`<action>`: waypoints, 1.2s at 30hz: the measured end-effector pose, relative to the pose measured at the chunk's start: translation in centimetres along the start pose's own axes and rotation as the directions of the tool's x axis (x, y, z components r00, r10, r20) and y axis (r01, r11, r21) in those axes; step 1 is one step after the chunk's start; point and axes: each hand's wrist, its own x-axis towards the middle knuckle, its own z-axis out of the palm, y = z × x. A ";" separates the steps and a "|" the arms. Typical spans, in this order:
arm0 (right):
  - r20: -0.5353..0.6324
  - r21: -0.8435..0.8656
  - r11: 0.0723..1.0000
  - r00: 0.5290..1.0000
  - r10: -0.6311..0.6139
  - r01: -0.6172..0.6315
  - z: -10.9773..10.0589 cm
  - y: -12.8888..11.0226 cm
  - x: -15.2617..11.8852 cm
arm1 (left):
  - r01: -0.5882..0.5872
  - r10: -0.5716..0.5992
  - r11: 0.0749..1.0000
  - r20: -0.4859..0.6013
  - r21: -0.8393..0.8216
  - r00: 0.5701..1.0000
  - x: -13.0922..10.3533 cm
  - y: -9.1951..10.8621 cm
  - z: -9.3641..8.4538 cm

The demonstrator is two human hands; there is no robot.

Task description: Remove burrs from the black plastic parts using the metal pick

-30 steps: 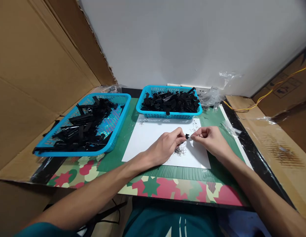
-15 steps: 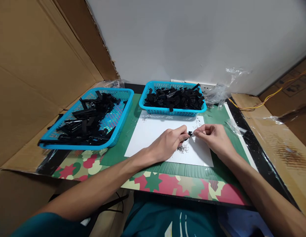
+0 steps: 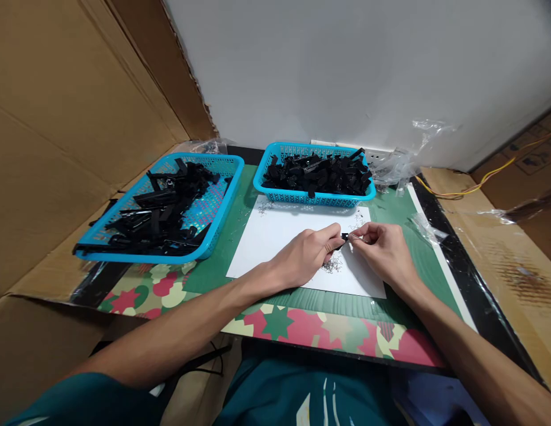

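Observation:
My left hand (image 3: 308, 253) is closed on a small black plastic part (image 3: 344, 236), whose end pokes out past the thumb and forefinger. Close against that end, the fingertips of my right hand (image 3: 382, 244) are pinched together; what they hold, if anything, is too small to name. Both hands are over a white sheet of paper (image 3: 270, 248). Beneath the left fingers lies a little pile of thin metal pieces (image 3: 332, 264), perhaps springs or wire clips. More such bits are scattered near the sheet's far edge.
A blue basket (image 3: 317, 200) heaped with black plastic parts stands behind the sheet. To the left is a larger blue basket (image 3: 215, 236) holding longer black parts. Clear plastic bags (image 3: 393, 168) and a yellow cable (image 3: 483, 180) lie at the right. Cardboard (image 3: 80, 118) walls the left side.
My right fingertips have come closer to the end of the black part and now meet it or nearly so. The left hand keeps its grip; the view has shifted slightly.

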 end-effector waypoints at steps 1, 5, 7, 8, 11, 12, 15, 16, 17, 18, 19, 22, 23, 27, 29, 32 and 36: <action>-0.004 -0.002 1.000 1.000 -0.007 0.007 0.1 0.1 0.0 | 0.000 0.000 1.000 0.001 0.000 1.000 0.0 0.0 0.0; -0.013 -0.001 1.000 1.000 -0.028 0.028 0.2 0.3 -0.2 | -0.018 0.018 1.000 0.001 0.010 1.000 0.0 -0.1 0.0; -0.018 -0.005 0.999 0.999 -0.038 0.038 0.3 0.3 -0.2 | -0.030 0.030 0.999 -0.001 0.022 1.000 0.0 -0.2 0.0; -0.021 -0.009 0.999 0.999 -0.043 0.043 0.3 0.3 -0.3 | -0.034 0.034 0.999 -0.003 0.028 0.999 0.0 -0.2 0.0; -0.021 -0.026 0.999 0.999 -0.044 0.044 0.3 0.2 -0.4 | -0.037 0.037 0.999 -0.004 0.040 0.999 0.1 -0.2 0.1; -0.017 -0.035 0.998 0.999 -0.044 0.043 0.3 0.2 -0.4 | -0.036 0.036 0.999 -0.002 0.042 0.999 0.1 -0.2 0.1; 0.000 -0.055 0.997 0.998 -0.055 0.055 0.2 0.2 -0.3 | -0.030 0.030 0.999 0.002 0.042 1.000 0.1 -0.2 0.1; 0.009 -0.054 0.997 0.998 -0.059 0.060 0.2 0.2 -0.2 | -0.032 0.032 0.998 0.001 0.045 1.000 0.1 -0.3 0.1; 0.023 -0.048 0.997 0.998 -0.060 0.061 0.1 0.2 -0.1 | -0.033 0.033 0.998 0.001 0.050 0.999 0.1 -0.3 0.1; 0.040 -0.040 0.997 0.998 -0.057 0.059 -0.1 0.2 -0.1 | -0.035 0.035 0.998 0.000 0.055 0.999 0.1 -0.3 0.1; 0.059 -0.034 0.998 0.997 -0.052 0.055 -0.2 0.2 0.0 | -0.037 0.037 0.998 0.000 0.059 0.999 0.1 -0.3 0.1; 0.109 -0.072 0.996 0.993 -0.042 0.050 -0.9 0.1 0.3 | -0.032 0.032 0.998 0.003 0.060 0.999 0.1 -0.3 -0.1; 0.120 -0.106 0.993 0.992 -0.044 0.057 -1.1 0.0 0.3 | -0.030 0.029 0.998 0.008 0.059 1.000 0.1 -0.3 -0.1; 0.093 -0.223 0.968 0.991 -0.098 0.117 -2.0 0.0 0.4 | -0.030 0.029 0.998 0.019 0.056 0.999 0.1 -0.2 -0.4; 0.040 -0.227 0.955 0.982 -0.187 0.191 -2.4 0.1 0.6 | -0.030 0.029 0.998 0.019 0.051 0.999 0.1 -0.1 -0.4; -0.016 -0.197 0.913 0.930 -0.367 0.357 -2.8 0.5 0.8 | -0.025 0.024 0.999 0.023 0.043 0.999 0.1 -0.2 -0.5; -0.177 -0.051 0.940 0.923 -0.341 0.337 -2.6 0.5 0.8 | -0.020 0.019 0.999 0.028 0.043 0.999 0.2 -0.3 -0.4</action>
